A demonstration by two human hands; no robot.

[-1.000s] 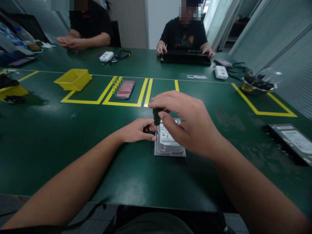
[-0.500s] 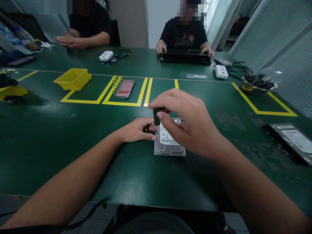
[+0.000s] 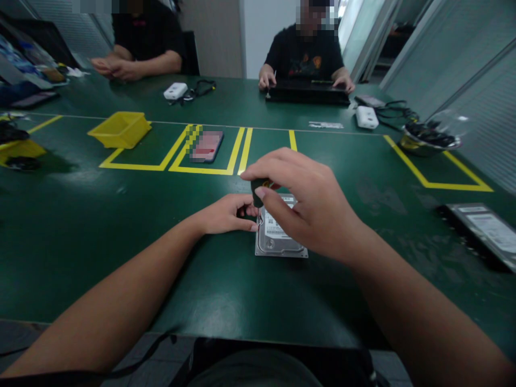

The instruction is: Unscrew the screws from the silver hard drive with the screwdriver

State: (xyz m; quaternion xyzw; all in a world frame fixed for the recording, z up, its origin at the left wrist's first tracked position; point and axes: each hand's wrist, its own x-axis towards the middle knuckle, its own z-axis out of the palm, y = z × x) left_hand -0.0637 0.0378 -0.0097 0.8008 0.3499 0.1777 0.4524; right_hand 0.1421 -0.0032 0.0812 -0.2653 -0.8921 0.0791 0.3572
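Observation:
A silver hard drive (image 3: 278, 246) lies label side up on the green table in front of me. My left hand (image 3: 226, 215) grips its left edge, thumb at the near part and fingers curled farther back. A short dark screwdriver (image 3: 257, 192) stands nearly upright over the drive's left edge, its shaft pointing down. My right hand (image 3: 308, 201) is closed around the handle, with the thumb on the near side and the forefinger over the top. This hand covers much of the drive's right and far part, and the screwdriver's tip is too small to make out.
Another hard drive (image 3: 486, 231) lies at the right. Farther back are a yellow bin (image 3: 121, 131), a phone (image 3: 208, 146) within yellow tape and a bowl of dark parts (image 3: 429, 140). Two people sit across the table, one with hands on a black flat object (image 3: 308, 94).
The screwdriver's handle and my right fingertips have shifted very slightly left. My left hand and the hard drive stay in place.

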